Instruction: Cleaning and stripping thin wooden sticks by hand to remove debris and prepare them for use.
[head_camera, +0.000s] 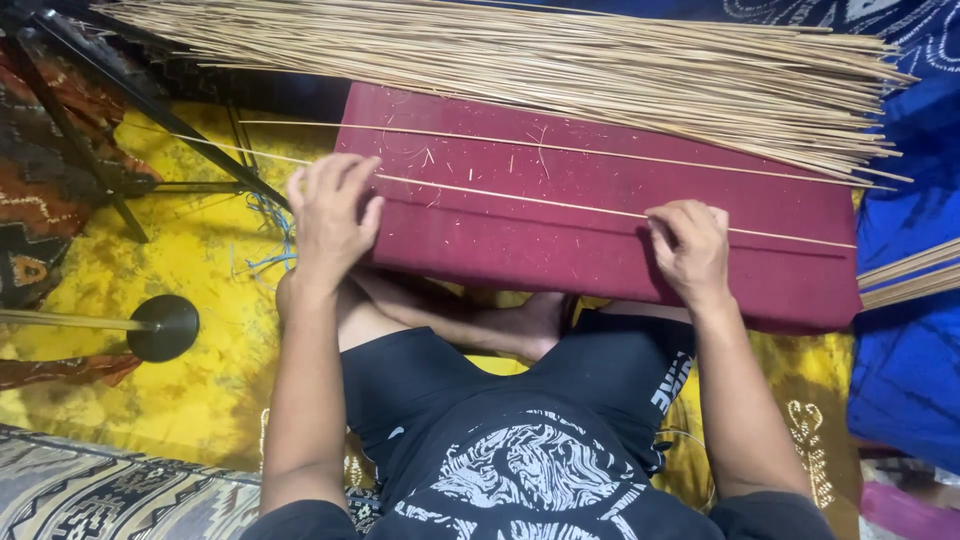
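A dark red cushion-like board (560, 230) lies across my crossed legs. Two thin pale sticks lie along it; the nearer stick (530, 199) runs from my left hand to my right. My left hand (333, 215) rests flat on the board's left edge, fingers together over the stick's left part. Over at the board's front right, my right hand (690, 248) is curled, fingers pressing on the same stick. The farther stick (560, 148) lies loose. A big bundle of similar sticks (560, 60) lies along the board's far side.
A yellow patterned cloth (190, 300) covers the floor. A black metal stand (120, 110) and a black round base with a rod (165, 327) stand at left. Blue fabric (905, 340) lies at right, with more sticks (910, 275) poking in. Blue thread (270, 250) lies near my left hand.
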